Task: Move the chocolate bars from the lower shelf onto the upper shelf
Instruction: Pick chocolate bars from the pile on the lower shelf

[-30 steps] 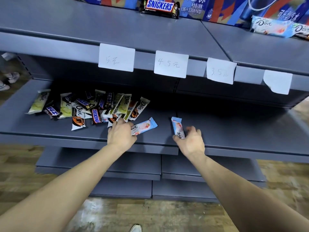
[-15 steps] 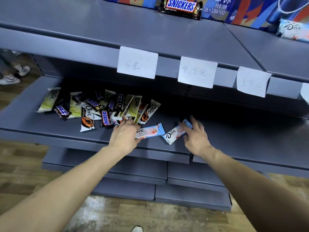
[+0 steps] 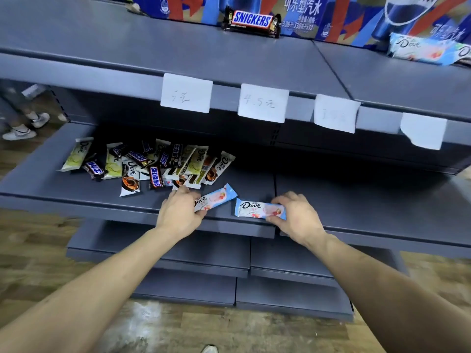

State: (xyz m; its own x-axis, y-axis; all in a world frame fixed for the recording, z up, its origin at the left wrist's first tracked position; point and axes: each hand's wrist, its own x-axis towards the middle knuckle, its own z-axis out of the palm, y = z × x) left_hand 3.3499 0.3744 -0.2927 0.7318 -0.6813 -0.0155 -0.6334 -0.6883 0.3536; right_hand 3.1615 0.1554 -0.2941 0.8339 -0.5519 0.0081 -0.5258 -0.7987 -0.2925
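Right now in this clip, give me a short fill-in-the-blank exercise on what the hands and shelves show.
1. Each hand grips a light-blue bar branded ____.
2. The right hand holds its bar above the ____ shelf.
3. The bar standing alone on the upper shelf reads ____.
4. The left hand grips its own bar just in front of the ____ of bars.

Missing words: Dove; lower; Snickers; pile

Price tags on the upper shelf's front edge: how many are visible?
4: all hang in a row, from the leftmost tag, then the 4.5 tag, a faint third, to the blank rightmost tag.
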